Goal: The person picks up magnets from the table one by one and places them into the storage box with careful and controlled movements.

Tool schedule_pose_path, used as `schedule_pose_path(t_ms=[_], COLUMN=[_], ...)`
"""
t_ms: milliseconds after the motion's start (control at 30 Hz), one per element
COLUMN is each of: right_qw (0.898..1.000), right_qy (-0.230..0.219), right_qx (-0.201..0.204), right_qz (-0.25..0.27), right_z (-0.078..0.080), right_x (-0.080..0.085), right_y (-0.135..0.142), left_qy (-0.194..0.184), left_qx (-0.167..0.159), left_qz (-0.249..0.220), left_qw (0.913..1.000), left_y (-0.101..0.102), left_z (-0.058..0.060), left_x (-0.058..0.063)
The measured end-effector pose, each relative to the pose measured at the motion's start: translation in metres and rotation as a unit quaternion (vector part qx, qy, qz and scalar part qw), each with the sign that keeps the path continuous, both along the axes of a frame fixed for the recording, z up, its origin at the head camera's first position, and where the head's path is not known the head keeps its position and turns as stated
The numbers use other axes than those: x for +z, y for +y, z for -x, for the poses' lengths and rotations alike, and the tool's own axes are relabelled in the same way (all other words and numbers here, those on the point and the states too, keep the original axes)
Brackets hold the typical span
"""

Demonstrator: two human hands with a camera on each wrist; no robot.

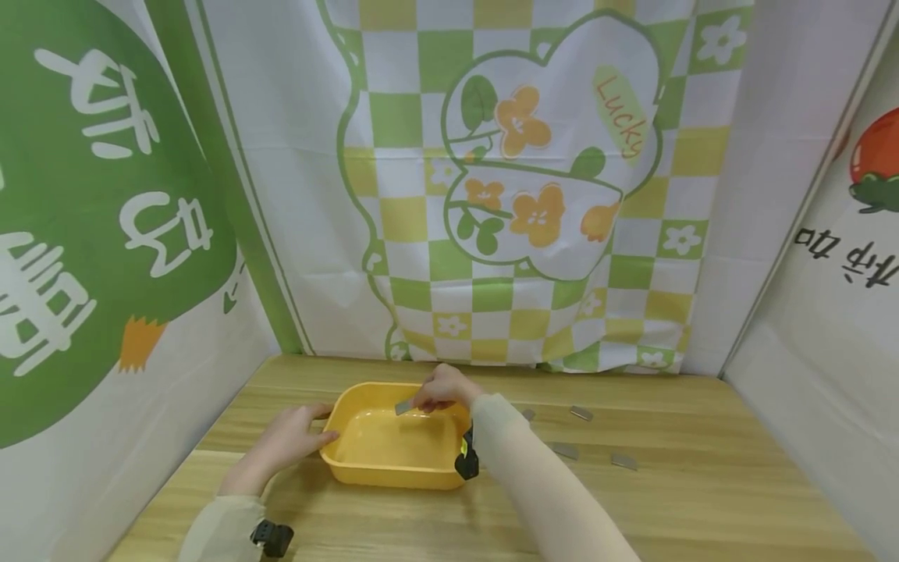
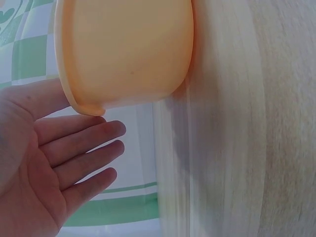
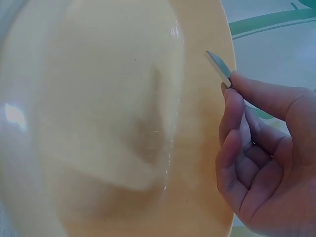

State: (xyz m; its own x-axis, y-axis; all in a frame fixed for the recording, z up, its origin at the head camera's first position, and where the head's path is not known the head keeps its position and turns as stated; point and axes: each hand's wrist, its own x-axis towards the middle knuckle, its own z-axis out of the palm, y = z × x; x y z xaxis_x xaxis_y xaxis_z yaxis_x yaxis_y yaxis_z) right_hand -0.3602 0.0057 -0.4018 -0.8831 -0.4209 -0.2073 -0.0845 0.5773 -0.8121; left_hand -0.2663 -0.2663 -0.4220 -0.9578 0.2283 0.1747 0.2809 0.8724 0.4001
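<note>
A yellow plastic basin (image 1: pixel 396 478) stands on the wooden table, and no pieces show in its visible part. My left hand (image 1: pixel 298 437) holds the basin's left rim, its thumb over the edge. In the left wrist view the other fingers of the left hand (image 2: pixel 74 153) extend loosely outside the rim. My right hand (image 1: pixel 444 388) is above the far right part of the basin. Between thumb and forefinger it pinches a small flat grey rectangular piece (image 3: pixel 218 68), which hangs above the basin floor.
Right of the basin, several similar grey pieces lie on the table (image 1: pixel 674 499), among them one grey piece (image 1: pixel 581 413) farther back and another grey piece (image 1: pixel 623 462) nearer. The right forearm partly covers that area. A checkered curtain (image 1: pixel 492 312) closes off the back.
</note>
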Motion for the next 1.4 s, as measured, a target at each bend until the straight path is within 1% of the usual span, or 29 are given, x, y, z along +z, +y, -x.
schedule_pose_path(t_ms=[100,300,400,667,867,933,1133,1300,1400], right_qw=[1.000,1.000,0.999,0.998,0.997,0.997,0.997,0.996,0.995], right_qy=[-0.010,-0.021,-0.034,-0.064,-0.072,-0.072,-0.047,-0.029,-0.018], right_qx=[-0.002,0.000,0.000,-0.009,-0.013,-0.010,0.011,0.035,0.040], right_qz=[0.002,-0.001,0.005,0.011,-0.002,-0.012,-0.058,-0.078,-0.085], right_z=[-0.002,-0.005,-0.005,-0.005,-0.003,-0.002,-0.001,-0.004,-0.007], right_x=[0.000,-0.002,-0.004,-0.007,-0.006,-0.005,-0.002,0.003,0.007], right_y=[-0.001,-0.001,-0.001,-0.001,-0.001,0.000,0.002,0.005,0.006], left_qy=[-0.001,-0.015,-0.018,-0.018,-0.011,-0.010,-0.012,-0.018,-0.020], left_qx=[0.000,0.002,0.004,0.006,0.002,0.001,0.003,0.005,0.005], left_qz=[-0.001,-0.005,-0.004,-0.001,0.000,-0.002,-0.005,-0.009,-0.009], left_qw=[1.0000,0.9999,0.9998,0.9998,0.9999,1.0000,0.9999,0.9998,0.9998], left_y=[0.000,0.001,0.001,0.002,0.002,0.001,0.001,0.000,0.000], left_z=[0.000,0.001,0.001,0.001,0.001,0.001,0.001,-0.001,-0.001], left_x=[0.000,0.000,0.000,0.002,0.002,0.001,0.002,0.002,0.001])
